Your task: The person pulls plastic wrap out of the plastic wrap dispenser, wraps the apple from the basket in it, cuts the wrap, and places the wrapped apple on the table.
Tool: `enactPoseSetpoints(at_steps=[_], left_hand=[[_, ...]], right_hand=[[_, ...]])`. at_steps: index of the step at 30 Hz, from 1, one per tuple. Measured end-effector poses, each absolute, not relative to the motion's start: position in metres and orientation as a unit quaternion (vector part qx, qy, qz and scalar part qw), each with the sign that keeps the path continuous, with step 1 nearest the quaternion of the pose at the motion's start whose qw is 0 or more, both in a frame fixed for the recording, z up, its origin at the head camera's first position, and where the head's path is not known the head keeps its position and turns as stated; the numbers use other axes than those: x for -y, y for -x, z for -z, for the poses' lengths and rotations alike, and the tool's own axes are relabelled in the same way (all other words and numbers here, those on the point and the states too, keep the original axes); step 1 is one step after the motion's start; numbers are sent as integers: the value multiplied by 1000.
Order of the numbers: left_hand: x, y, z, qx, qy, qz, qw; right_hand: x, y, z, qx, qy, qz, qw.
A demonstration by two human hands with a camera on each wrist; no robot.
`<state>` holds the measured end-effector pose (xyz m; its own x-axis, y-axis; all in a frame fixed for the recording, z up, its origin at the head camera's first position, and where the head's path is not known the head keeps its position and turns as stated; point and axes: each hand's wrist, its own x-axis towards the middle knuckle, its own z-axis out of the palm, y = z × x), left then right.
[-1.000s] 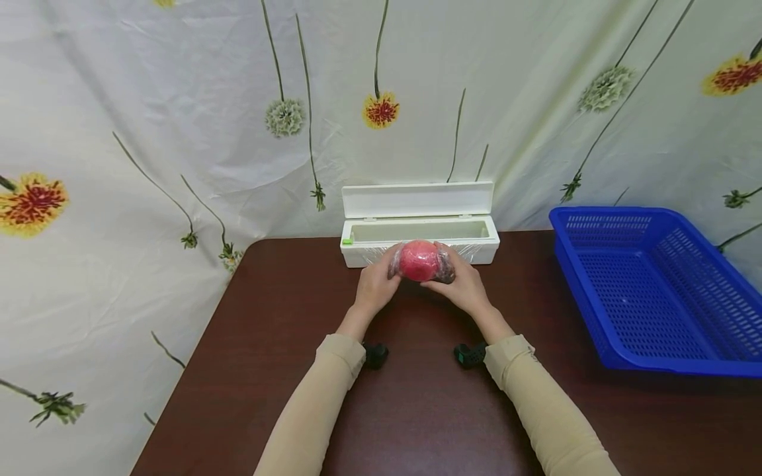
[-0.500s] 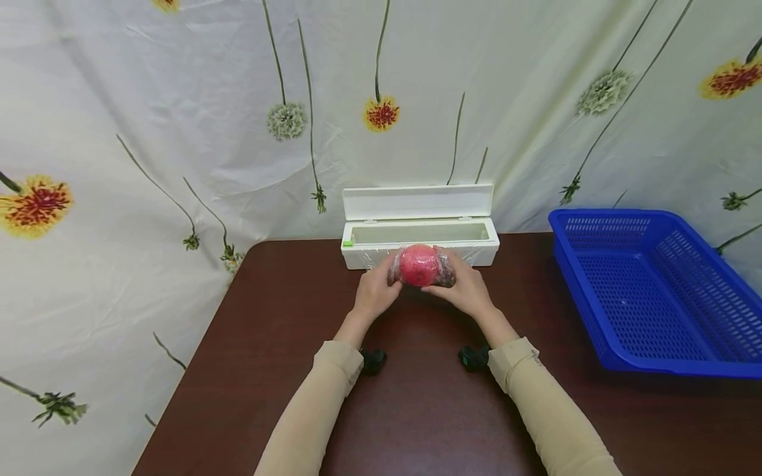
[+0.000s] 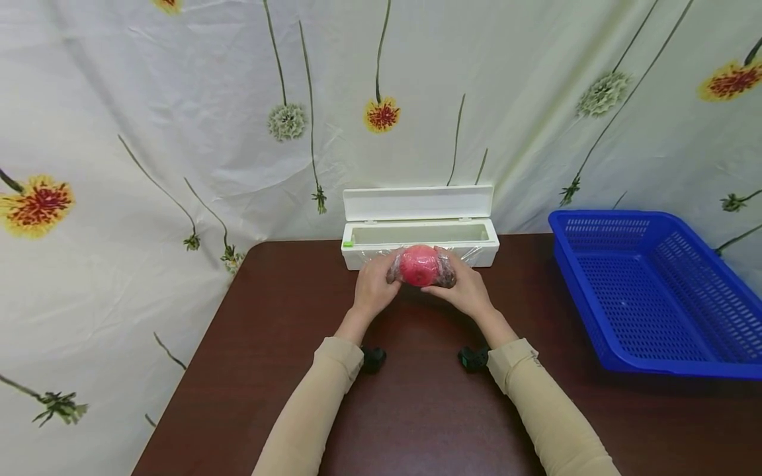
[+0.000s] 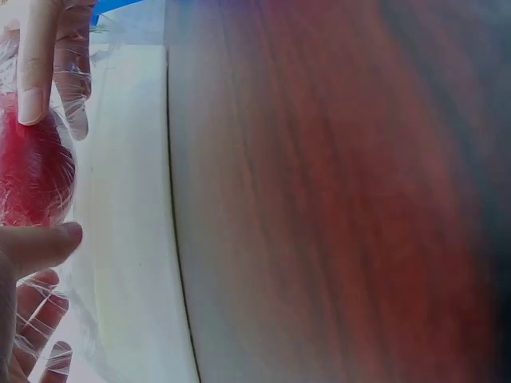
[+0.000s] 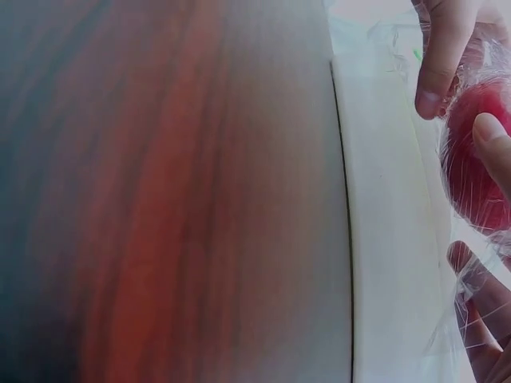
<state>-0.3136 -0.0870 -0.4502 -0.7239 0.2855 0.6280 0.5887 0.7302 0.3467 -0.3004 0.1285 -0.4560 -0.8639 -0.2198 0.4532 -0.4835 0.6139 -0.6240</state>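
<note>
Fruit [image 3: 419,266] (in clear film [image 3: 446,272]) pinched btwn L grip [image 3: 375,287] & R grip [image 3: 467,288], nr white box [image 3: 486,256].

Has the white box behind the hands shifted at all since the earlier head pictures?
No: in the head view the white box keeps its place against the back edge of the table; the whole picture merely slid down slightly.

at the right of the dark reddish-brown counter [image 3: 268,370] sits a blue plastic basket [image 3: 643,287] with slotted sides and a latticed floor, cut off by the head view's right edge. the counter's far left corner is rounded. behind it hangs a pale, creased cloth [image 3: 214,99] printed with yellow-and-red flowers [image 3: 382,116], round whitish blooms [image 3: 287,122] and long thin stems [image 3: 309,106].
</note>
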Motion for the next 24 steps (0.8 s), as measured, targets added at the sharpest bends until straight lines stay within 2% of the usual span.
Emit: enactPoseSetpoints(at_steps=[16,24], left_hand=[[83,327,453,900,220,229,299],[82,329,449,909,217,222,280]], right_hand=[[-127,305,452,886,-192,-396,145],[-130,307,451,889,-195,-389,144]])
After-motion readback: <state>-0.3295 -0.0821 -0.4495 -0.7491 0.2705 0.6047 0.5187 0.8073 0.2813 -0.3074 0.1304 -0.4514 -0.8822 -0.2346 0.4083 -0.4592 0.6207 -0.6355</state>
